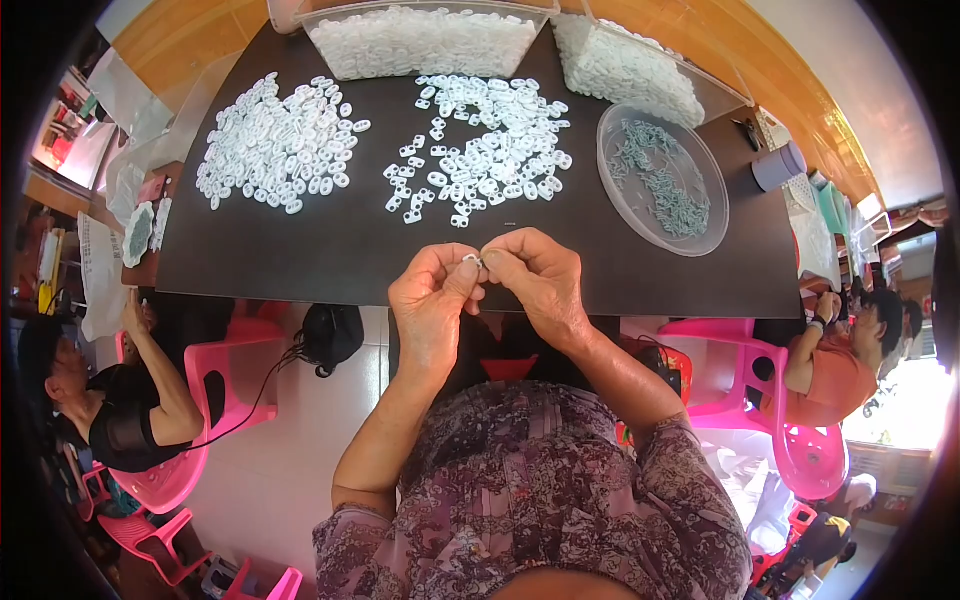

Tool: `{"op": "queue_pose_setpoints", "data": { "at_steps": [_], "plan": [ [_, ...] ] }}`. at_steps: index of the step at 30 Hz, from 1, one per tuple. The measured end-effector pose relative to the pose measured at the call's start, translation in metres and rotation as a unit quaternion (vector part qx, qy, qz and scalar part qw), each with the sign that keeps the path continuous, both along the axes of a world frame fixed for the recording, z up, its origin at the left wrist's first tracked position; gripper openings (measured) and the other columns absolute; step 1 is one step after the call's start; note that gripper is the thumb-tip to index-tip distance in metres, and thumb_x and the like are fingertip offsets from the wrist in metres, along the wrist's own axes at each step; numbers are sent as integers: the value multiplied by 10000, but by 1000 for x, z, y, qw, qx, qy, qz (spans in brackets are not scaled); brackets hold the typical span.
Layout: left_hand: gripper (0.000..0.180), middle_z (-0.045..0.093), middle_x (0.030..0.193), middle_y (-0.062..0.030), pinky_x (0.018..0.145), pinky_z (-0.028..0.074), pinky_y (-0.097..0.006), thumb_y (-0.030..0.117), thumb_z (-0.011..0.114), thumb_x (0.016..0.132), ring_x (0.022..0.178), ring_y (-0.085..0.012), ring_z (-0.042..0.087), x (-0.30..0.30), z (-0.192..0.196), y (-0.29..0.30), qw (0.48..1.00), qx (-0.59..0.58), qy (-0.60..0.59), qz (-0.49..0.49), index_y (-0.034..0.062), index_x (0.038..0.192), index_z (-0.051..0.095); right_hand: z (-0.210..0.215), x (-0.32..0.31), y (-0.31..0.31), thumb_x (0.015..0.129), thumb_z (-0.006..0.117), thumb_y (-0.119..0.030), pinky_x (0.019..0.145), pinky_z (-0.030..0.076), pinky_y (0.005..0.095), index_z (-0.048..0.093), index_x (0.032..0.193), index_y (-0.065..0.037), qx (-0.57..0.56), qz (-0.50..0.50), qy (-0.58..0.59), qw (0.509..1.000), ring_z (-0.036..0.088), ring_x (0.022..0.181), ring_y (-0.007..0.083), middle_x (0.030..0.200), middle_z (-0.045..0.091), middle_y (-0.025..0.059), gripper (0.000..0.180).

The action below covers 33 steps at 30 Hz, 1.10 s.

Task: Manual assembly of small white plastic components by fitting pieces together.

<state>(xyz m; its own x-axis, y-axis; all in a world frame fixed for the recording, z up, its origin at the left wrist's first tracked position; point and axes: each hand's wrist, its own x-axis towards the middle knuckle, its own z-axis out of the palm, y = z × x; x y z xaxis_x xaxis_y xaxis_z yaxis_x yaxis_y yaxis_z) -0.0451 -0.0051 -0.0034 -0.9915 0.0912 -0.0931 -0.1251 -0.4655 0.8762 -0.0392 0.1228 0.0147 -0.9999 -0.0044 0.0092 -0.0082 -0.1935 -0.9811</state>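
Just above the table's near edge, my two hands meet in front of me. My left hand [430, 290] pinches a small white plastic piece [471, 259] between thumb and fingertips, and only a bit of it shows. Thumb and forefinger of my right hand [538, 280] press together against that piece; whatever they grip is too small and covered to make out. Beyond my hands lies a loose heap of small white plastic pieces with holes [505, 150]. A second heap of white oval pieces [280, 145] spreads to the left. On the right, a round clear tray [612, 190] holds many thin grey-green parts.
Two clear bins, one at the back [325, 55] and one at the back right [722, 90], hold white pieces. A purple-grey cup [779, 166] stands at the dark table's [350, 250] right edge. People sit on pink chairs to the left [185, 440] and right [812, 460].
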Motion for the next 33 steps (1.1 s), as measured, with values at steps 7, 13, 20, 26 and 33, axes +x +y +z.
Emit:
{"op": "queue_pose_setpoints", "data": {
  "at_steps": [7, 13, 20, 26, 33],
  "plan": [
    [66, 600, 732, -50, 492, 413, -199, 42, 593, 863, 583, -84, 516, 3, 1, 0, 1000, -21, 13, 13, -23, 874, 596, -7, 1, 0, 860, 560, -24, 651, 468, 209, 588, 859, 30, 67, -3, 5, 998, 549, 718, 61, 774, 605, 30, 61],
    [49, 581, 731, -13, 488, 396, -168, 35, 570, 877, 585, -47, 497, 8, -6, 7, 995, -33, 66, 66, -10, 888, 586, -3, 3, -9, 864, 560, -43, 620, 448, 191, 578, 822, 16, 131, -17, 37, 991, 528, 691, 36, 745, 591, 11, 75],
    [74, 591, 732, -46, 485, 415, -198, 28, 570, 873, 586, -79, 514, 5, -4, -2, 997, -38, 34, 60, -41, 888, 593, -13, -6, -5, 866, 555, -74, 582, 440, 220, 571, 844, 28, 133, 15, 41, 990, 528, 680, 54, 706, 576, 24, 105],
    [69, 602, 755, -32, 484, 404, -167, 21, 559, 876, 601, -50, 515, 7, -4, -4, 999, -25, 21, 35, -24, 913, 595, -9, -5, 0, 880, 545, -66, 642, 459, 213, 573, 850, 32, 142, 45, 26, 988, 548, 739, 63, 787, 597, 33, 106],
    [78, 593, 732, -51, 482, 423, -203, 25, 577, 865, 583, -86, 520, 8, -6, -2, 997, -53, 32, 51, -48, 882, 598, -11, -3, 1, 863, 560, -82, 602, 433, 231, 582, 857, 17, 282, 22, 90, 955, 522, 697, 68, 760, 572, 33, 101]
  ]
}}
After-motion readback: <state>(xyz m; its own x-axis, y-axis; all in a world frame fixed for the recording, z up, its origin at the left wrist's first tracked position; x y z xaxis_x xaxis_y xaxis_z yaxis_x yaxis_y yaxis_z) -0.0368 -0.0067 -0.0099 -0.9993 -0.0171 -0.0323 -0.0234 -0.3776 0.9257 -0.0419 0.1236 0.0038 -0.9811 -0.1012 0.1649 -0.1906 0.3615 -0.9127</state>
